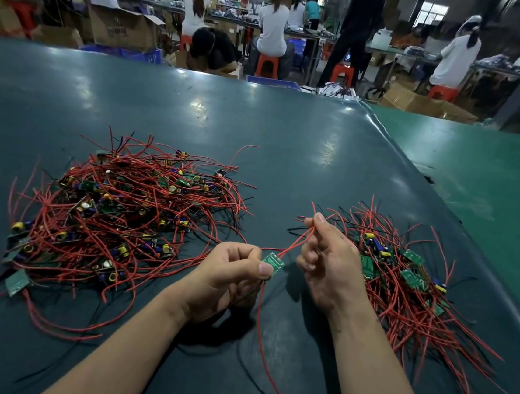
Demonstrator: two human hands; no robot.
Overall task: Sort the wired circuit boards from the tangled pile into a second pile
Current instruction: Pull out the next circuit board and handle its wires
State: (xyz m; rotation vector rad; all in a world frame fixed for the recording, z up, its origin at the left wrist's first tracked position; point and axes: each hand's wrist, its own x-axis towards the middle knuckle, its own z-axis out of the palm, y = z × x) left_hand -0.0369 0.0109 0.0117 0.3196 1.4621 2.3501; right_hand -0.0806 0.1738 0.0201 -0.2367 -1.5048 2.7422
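The left hand (228,276) pinches a small green circuit board (273,262) between thumb and curled fingers, holding it above the table (290,130) between the two piles. The right hand (325,260) pinches one of the board's red wires (295,243) near its far end and draws it up and out, probably to straighten the lead and keep it clear of other wires. A second red lead hangs down from the board toward the person. The large tangled pile (123,215) lies to the left. The smaller sorted pile (403,274) lies just right of the right hand, a short reach for setting down the board.
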